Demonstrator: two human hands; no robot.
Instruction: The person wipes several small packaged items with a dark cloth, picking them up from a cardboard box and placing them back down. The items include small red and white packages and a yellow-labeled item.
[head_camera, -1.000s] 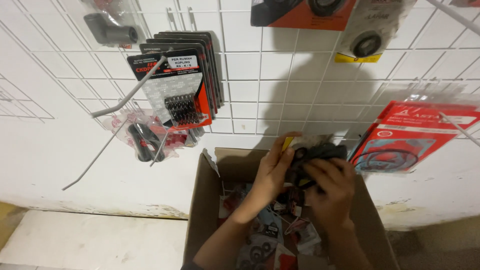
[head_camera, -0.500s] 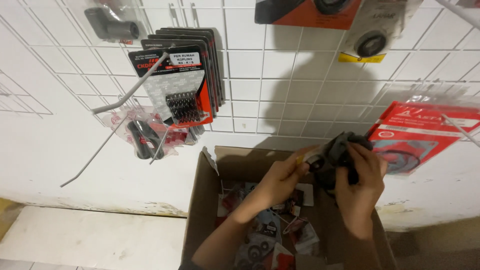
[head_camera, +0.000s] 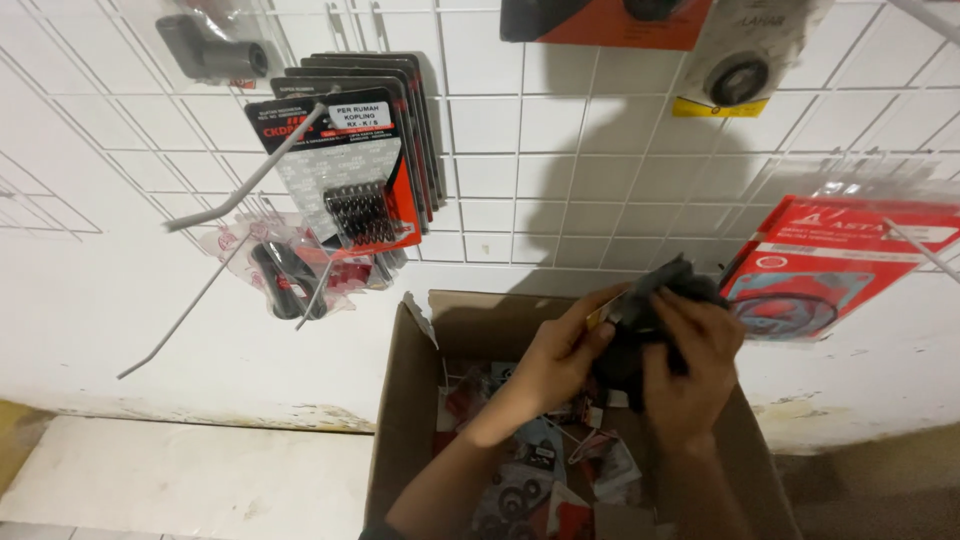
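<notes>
Right hand (head_camera: 690, 365): closed around a bunch of dark packets (head_camera: 655, 300), fingers curled over the top, palm toward the camera's lower edge. The grip is firm; the fingers cover most of the bunch.

Left hand (head_camera: 560, 350): also closed on the same bunch, pinching it from the 9 o'clock side, thumb on the near face. A small yellow patch shows on the packets just beside the left fingertips. What the packets contain cannot be told; they are dark and partly hidden by both hands.

The bunch is held in the air above the far rim of an open cardboard box (head_camera: 400, 420), toward the box's 1 o'clock corner. The two forearms cross the box from 6 o'clock.

Inside the box, below the hands: a loose heap of small parts packets (head_camera: 540, 460), red, black and clear, lying at mixed angles.

Behind the box stands a white wire grid panel (head_camera: 560, 160) on a white wall. At 10 o'clock of the hands hangs a stack of red-and-black cards with springs (head_camera: 360, 170); below it, a clear bag with a black part (head_camera: 285, 275). Bare hooks (head_camera: 240, 190) stick out on that side. At 3 o'clock of the hands, touching nothing held, hangs a red gasket pack (head_camera: 830, 260). At 12 o'clock, an orange card (head_camera: 610, 20) and a pack with a black ring (head_camera: 740, 70).
</notes>
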